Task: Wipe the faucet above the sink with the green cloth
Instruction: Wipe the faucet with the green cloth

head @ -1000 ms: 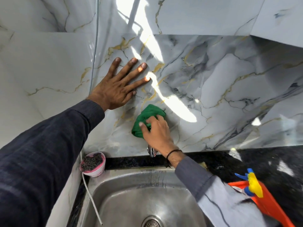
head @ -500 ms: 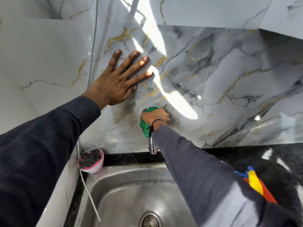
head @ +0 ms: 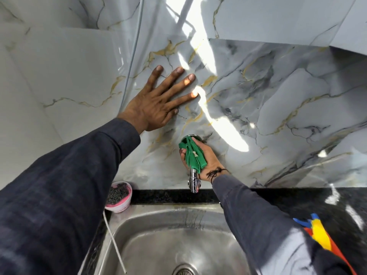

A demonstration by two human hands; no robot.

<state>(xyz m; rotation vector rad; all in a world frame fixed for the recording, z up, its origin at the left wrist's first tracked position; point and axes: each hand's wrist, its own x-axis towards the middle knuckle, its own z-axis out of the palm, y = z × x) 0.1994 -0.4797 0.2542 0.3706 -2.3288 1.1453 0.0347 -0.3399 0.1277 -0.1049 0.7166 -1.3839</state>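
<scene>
The left hand [head: 156, 104] is flat on the wall up and left of the faucet [head: 193, 180], fingers spread wide, arm reaching out straight. The right hand [head: 200, 157] is curled around the top of the faucet, palm up, squeezing the green cloth [head: 193, 153] against it.

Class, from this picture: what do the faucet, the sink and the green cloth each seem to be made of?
Shiny silver faucet: probably chromed metal, given its mirror-like highlights. Grey sink basin: likely stainless steel, with a dull brushed sheen. Green cloth: soft woven fabric, matte, folding in creases.
</scene>
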